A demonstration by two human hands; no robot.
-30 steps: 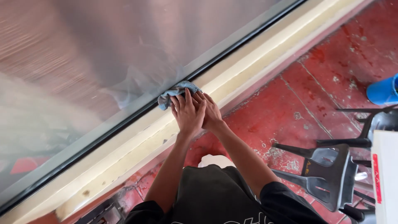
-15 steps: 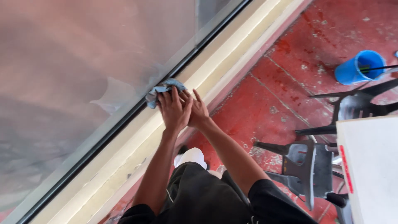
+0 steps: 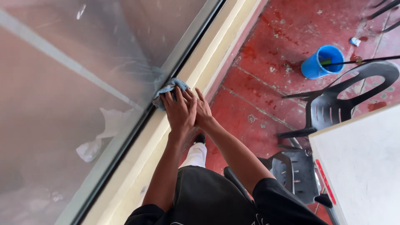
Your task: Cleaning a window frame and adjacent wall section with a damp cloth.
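Observation:
A blue cloth (image 3: 168, 88) is pressed against the bottom edge of a large glass pane (image 3: 71, 83), where the dark window frame (image 3: 137, 125) meets a cream sill (image 3: 137, 162). My left hand (image 3: 180, 111) lies flat on the cloth with fingers spread. Overlapping it from the right, my right hand (image 3: 203, 109) rests partly on the back of the left hand. Most of the cloth is hidden under the hands.
Red tiled floor (image 3: 266, 83) lies to the right of the sill. A blue bucket (image 3: 323, 61) stands on it further off. Black plastic chairs (image 3: 333, 108) and a white tabletop (image 3: 362, 166) crowd the right side. My leg and shoe show below.
The view has swung and tilted, so the window edge runs more steeply. Both hands stay stacked on the cloth at the bottom of the glass. The bucket and chairs now show more fully.

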